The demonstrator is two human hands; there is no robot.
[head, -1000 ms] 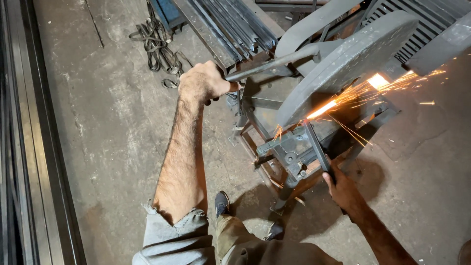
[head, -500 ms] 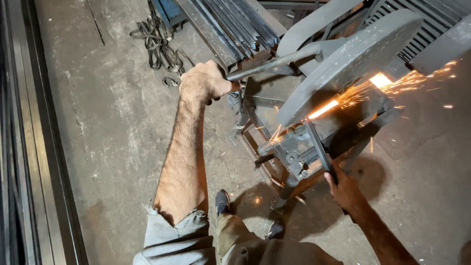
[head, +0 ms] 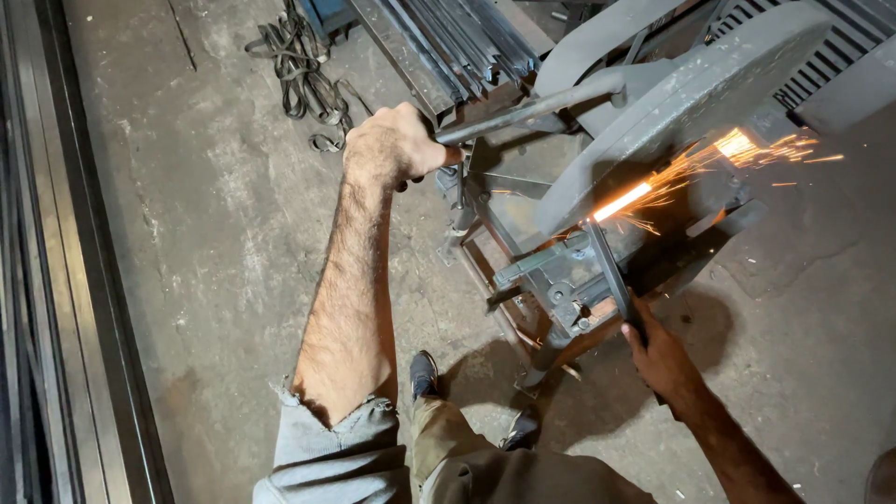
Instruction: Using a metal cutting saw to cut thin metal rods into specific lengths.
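Note:
A grey chop saw (head: 691, 93) stands on a low metal stand (head: 523, 233) in the upper right. My left hand (head: 392, 145) grips the saw's long handle (head: 532, 107) and holds it pulled down. Under the blade guard, bright orange sparks (head: 653, 187) spray to the right from the cut. My right hand (head: 658, 350) holds the near end of a dark metal bar (head: 611, 271) that runs up into the saw's vise.
A stack of metal profiles (head: 457, 42) lies behind the saw. A tangle of dark straps (head: 299, 75) lies on the concrete floor at the top left. Long steel rails (head: 65, 280) run along the left edge. My shoes (head: 425, 373) are beside the stand.
The spark spray has grown narrower and shifted slightly. Both hands keep their grips in about the same places.

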